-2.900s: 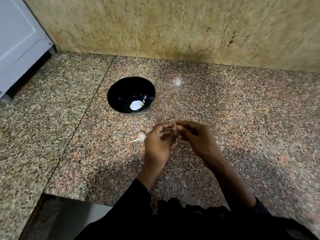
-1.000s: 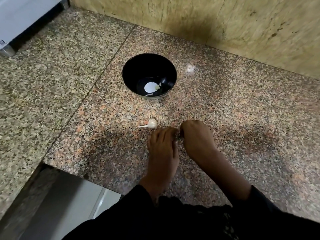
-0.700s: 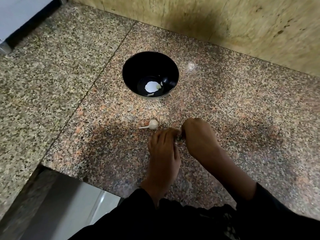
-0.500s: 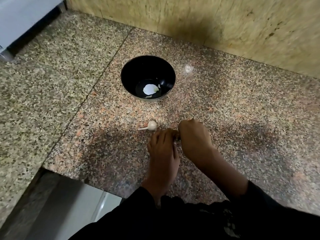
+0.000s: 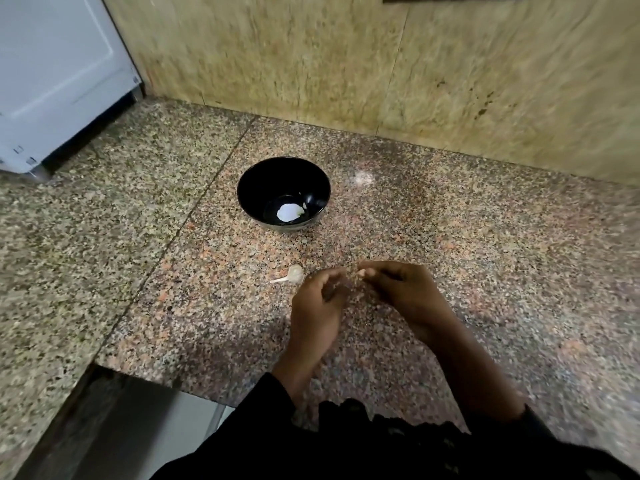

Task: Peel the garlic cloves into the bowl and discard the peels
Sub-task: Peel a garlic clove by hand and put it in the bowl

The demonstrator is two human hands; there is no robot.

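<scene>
A small, pale garlic clove is sitting pinched at the fingertips of the right hand, just above the speckled granite countertop. Only a blurred, light-coloured tip of it is showing between the fingers. The left hand is hovering just beside it, fingers curled inward with the tips near the clove; motion blur is making it impossible to tell whether those fingers are touching or gripping anything.

Just to the left of the left hand, a second garlic piece is lying on the countertop: a rounded, papery, off-white bulb shape with a thin pale stem pointing toward the left edge.

Further toward the back edge, a round, glossy black bowl is standing upright on the stone. At its bottom a smooth white peeled clove is resting, with a tiny pale fragment beside it.

The countertop is polished, with pinkish-brown and black flecks, and a seam is running diagonally through it left of the bowl. Behind it a mottled yellowish stone wall is rising. At the back left corner a white, flat-panelled appliance is standing. Black sleeves are covering both forearms near the front edge.
</scene>
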